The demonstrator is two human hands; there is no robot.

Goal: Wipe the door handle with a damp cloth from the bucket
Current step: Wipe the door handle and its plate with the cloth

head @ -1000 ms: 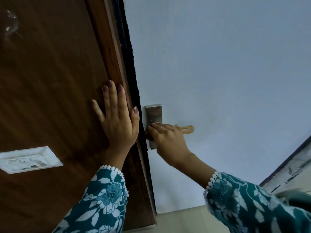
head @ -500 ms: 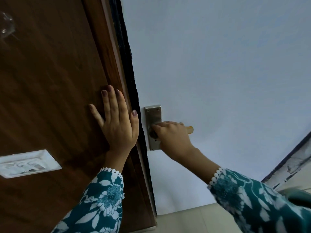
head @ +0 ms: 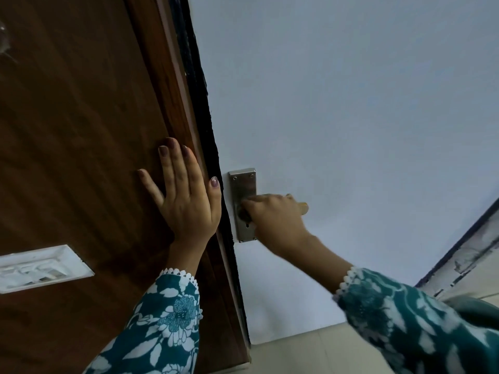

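- Wooden panel (head: 75, 136), left half of frame: dark brown wood with visible grain is seen, smooth, with a low sheen.
- Edge strip (head: 199, 85) beside the panel: black material with a rough, uneven surface is noted.
- Door face (head: 351, 103), centre and right: a pale painted surface is observed, matt and smooth.
- Backplate (head: 243, 184) of the door handle (head: 303, 207): brushed silver metal, satin finish, fixed with small screws.
- Lever tip: a yellowish, slightly glossy material is shown; the kind cannot be determined.
- Switch plate (head: 40, 268), lower left: white moulded plastic, glossy.
- Sleeves (head: 167, 319): teal floral printed cloth, matt, trimmed with white lace at the cuffs.
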